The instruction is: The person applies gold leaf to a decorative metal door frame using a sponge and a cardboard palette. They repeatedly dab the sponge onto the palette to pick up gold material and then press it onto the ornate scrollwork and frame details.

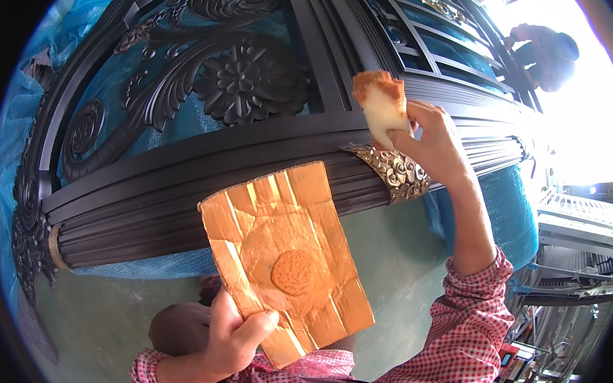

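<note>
My left hand grips the lower left corner of a creased piece of cardboard, thumb on top. Gold-orange paint coats the cardboard, with a thicker, textured round patch of paint near its middle. In my right hand is a pale sponge, pinched between thumb and fingers. Gold-orange colour stains the sponge's upper end. Just below the sponge, a gold scrolled ornament wraps the ribbed rail of a black metal gate panel. Whether the sponge touches the rail cannot be told.
Black scrollwork with a large flower fills the panel's left part. Blue bubble wrap lies under the panel. Another person stands beyond it at the upper right. Metal racks hold things at the right, over a greenish floor.
</note>
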Action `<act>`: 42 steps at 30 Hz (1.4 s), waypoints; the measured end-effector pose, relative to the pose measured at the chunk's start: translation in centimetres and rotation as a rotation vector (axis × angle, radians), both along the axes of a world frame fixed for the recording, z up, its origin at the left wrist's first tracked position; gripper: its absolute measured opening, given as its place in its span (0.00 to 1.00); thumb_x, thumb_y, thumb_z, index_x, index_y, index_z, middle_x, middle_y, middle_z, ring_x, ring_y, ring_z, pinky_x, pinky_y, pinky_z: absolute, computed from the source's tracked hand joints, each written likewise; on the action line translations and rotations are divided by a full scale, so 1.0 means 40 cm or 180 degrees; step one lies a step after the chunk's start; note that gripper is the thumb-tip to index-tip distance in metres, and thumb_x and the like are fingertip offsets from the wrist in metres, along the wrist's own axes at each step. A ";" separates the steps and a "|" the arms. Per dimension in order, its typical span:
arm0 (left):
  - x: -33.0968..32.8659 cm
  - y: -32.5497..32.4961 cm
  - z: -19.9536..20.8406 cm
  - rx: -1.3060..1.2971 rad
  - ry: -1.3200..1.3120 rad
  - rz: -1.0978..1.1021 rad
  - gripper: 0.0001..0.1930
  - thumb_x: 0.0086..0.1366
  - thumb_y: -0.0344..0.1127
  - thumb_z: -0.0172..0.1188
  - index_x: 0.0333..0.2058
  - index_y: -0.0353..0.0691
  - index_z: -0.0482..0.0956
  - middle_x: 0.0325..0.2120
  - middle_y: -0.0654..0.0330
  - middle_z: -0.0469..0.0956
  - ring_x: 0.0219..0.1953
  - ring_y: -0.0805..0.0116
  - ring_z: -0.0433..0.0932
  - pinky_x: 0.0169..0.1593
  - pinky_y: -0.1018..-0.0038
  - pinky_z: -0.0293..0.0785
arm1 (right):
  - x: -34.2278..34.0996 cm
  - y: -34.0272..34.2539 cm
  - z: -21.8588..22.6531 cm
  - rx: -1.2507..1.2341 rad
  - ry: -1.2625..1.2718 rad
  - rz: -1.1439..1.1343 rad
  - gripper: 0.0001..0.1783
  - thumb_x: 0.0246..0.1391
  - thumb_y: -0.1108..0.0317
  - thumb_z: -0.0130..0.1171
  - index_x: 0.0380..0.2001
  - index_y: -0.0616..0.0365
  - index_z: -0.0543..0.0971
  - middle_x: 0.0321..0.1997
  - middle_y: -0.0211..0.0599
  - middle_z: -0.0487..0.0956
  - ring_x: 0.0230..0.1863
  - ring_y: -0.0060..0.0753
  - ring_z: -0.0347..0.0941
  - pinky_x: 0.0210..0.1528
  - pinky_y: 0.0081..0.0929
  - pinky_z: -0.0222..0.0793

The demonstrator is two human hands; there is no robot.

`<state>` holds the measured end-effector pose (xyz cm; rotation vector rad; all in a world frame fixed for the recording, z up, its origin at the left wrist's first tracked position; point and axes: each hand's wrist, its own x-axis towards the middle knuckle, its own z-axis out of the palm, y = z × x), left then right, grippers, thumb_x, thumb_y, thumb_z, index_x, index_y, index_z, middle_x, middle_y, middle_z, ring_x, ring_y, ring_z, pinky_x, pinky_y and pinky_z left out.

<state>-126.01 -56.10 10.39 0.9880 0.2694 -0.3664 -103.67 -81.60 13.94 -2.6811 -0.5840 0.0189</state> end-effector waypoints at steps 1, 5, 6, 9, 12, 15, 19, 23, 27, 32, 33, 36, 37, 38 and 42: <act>0.000 0.002 -0.004 -0.0013 0.0001 -0.0047 0.23 0.56 0.23 0.49 0.51 0.28 0.61 0.42 0.57 0.73 0.42 0.74 0.72 0.47 0.74 0.70 | 0.001 0.013 -0.005 0.0067 -0.0068 0.0161 0.13 0.36 0.65 0.61 0.21 0.66 0.75 0.22 0.44 0.73 0.29 0.49 0.72 0.33 0.37 0.66; -0.003 0.008 -0.009 -0.0130 0.0060 -0.0148 0.23 0.56 0.23 0.49 0.52 0.28 0.60 0.42 0.57 0.73 0.42 0.74 0.72 0.46 0.73 0.70 | -0.001 0.059 -0.014 -0.0203 -0.0068 0.0364 0.13 0.36 0.66 0.59 0.24 0.66 0.76 0.23 0.47 0.74 0.27 0.51 0.72 0.34 0.40 0.66; -0.004 0.013 -0.005 -0.0107 0.0088 -0.0126 0.22 0.56 0.23 0.49 0.51 0.28 0.61 0.41 0.57 0.73 0.42 0.74 0.72 0.46 0.74 0.70 | -0.001 0.045 -0.008 -0.0265 -0.0040 0.0229 0.13 0.36 0.66 0.59 0.24 0.66 0.76 0.24 0.47 0.74 0.27 0.51 0.72 0.34 0.39 0.67; -0.003 0.012 0.003 -0.0111 0.0125 -0.0053 0.22 0.57 0.24 0.50 0.51 0.28 0.61 0.41 0.57 0.73 0.42 0.74 0.72 0.46 0.74 0.70 | 0.008 0.007 0.000 0.0179 0.0137 -0.0093 0.13 0.37 0.67 0.58 0.25 0.66 0.77 0.23 0.45 0.74 0.25 0.42 0.71 0.31 0.33 0.66; 0.007 0.013 0.000 -0.0083 0.0051 -0.0101 0.22 0.57 0.24 0.50 0.51 0.28 0.61 0.41 0.58 0.73 0.42 0.75 0.72 0.45 0.75 0.70 | 0.000 0.026 0.003 0.0368 0.0121 0.0019 0.13 0.38 0.67 0.57 0.26 0.67 0.77 0.23 0.43 0.73 0.24 0.37 0.69 0.32 0.31 0.65; 0.014 0.024 -0.008 -0.0069 -0.0025 -0.0220 0.22 0.57 0.24 0.50 0.51 0.28 0.61 0.42 0.58 0.73 0.42 0.75 0.72 0.46 0.74 0.69 | 0.005 0.037 -0.004 0.0530 0.0142 0.0092 0.13 0.38 0.67 0.57 0.27 0.67 0.76 0.23 0.43 0.73 0.25 0.36 0.68 0.32 0.30 0.65; 0.028 0.026 -0.010 -0.0138 -0.0022 -0.0147 0.17 0.57 0.23 0.50 0.46 0.28 0.67 0.42 0.57 0.74 0.43 0.74 0.72 0.46 0.74 0.69 | 0.004 0.041 0.019 0.0657 0.0338 -0.0273 0.14 0.37 0.68 0.57 0.28 0.67 0.76 0.24 0.43 0.73 0.25 0.36 0.68 0.35 0.30 0.65; 0.041 0.002 0.009 -0.0002 0.0040 0.0106 0.11 0.56 0.22 0.51 0.39 0.27 0.73 0.40 0.54 0.74 0.39 0.73 0.74 0.43 0.75 0.71 | -0.007 0.034 0.020 0.0084 0.0113 -0.0350 0.10 0.36 0.68 0.57 0.21 0.64 0.72 0.22 0.41 0.71 0.24 0.39 0.66 0.37 0.31 0.62; 0.023 0.009 0.031 0.0304 0.0134 0.0347 0.14 0.55 0.22 0.51 0.42 0.25 0.70 0.36 0.54 0.76 0.35 0.71 0.75 0.39 0.74 0.73 | -0.012 0.049 0.032 -0.0315 0.0170 -0.0410 0.11 0.37 0.66 0.59 0.17 0.61 0.69 0.21 0.38 0.71 0.27 0.40 0.67 0.38 0.32 0.60; 0.018 0.042 0.087 0.0461 -0.0231 0.0518 0.25 0.54 0.20 0.49 0.52 0.23 0.56 0.43 0.49 0.71 0.44 0.65 0.73 0.47 0.70 0.71 | -0.004 0.080 0.033 -0.0626 0.0270 -0.0385 0.10 0.37 0.67 0.61 0.18 0.59 0.70 0.24 0.37 0.73 0.31 0.40 0.70 0.39 0.33 0.61; 0.022 0.041 0.109 0.0340 -0.0123 0.0665 0.27 0.53 0.20 0.48 0.53 0.23 0.54 0.45 0.48 0.70 0.45 0.64 0.72 0.49 0.69 0.70 | -0.006 0.080 0.023 -0.0580 0.0154 -0.0193 0.10 0.36 0.68 0.63 0.19 0.58 0.71 0.24 0.36 0.73 0.31 0.39 0.71 0.39 0.32 0.61; 0.005 0.082 0.148 0.0488 0.0002 0.0712 0.31 0.52 0.21 0.48 0.56 0.23 0.49 0.47 0.46 0.67 0.49 0.61 0.70 0.53 0.66 0.67 | -0.003 0.045 0.010 -0.0927 0.0217 -0.0216 0.11 0.37 0.66 0.65 0.20 0.57 0.73 0.24 0.34 0.74 0.32 0.39 0.71 0.39 0.35 0.61; 0.006 0.093 0.157 0.0547 -0.0079 0.0607 0.32 0.52 0.22 0.47 0.57 0.25 0.49 0.49 0.46 0.65 0.50 0.61 0.68 0.53 0.66 0.66 | 0.004 0.038 0.021 -0.1041 0.0141 -0.0296 0.12 0.38 0.65 0.66 0.21 0.57 0.73 0.24 0.34 0.74 0.33 0.39 0.72 0.40 0.35 0.61; 0.009 0.107 0.165 0.0603 -0.0162 0.0497 0.33 0.51 0.23 0.46 0.58 0.28 0.48 0.50 0.47 0.63 0.51 0.61 0.66 0.54 0.65 0.66 | 0.005 0.040 0.039 -0.1163 0.0131 -0.0337 0.11 0.39 0.65 0.65 0.22 0.56 0.73 0.25 0.33 0.74 0.34 0.39 0.71 0.40 0.35 0.60; 0.032 0.126 0.205 0.0628 -0.0200 0.0168 0.37 0.50 0.24 0.45 0.61 0.30 0.45 0.52 0.48 0.60 0.51 0.62 0.64 0.55 0.64 0.65 | -0.013 0.095 0.025 -0.0733 0.0374 -0.0027 0.10 0.38 0.67 0.65 0.23 0.54 0.74 0.25 0.32 0.73 0.33 0.38 0.71 0.40 0.35 0.60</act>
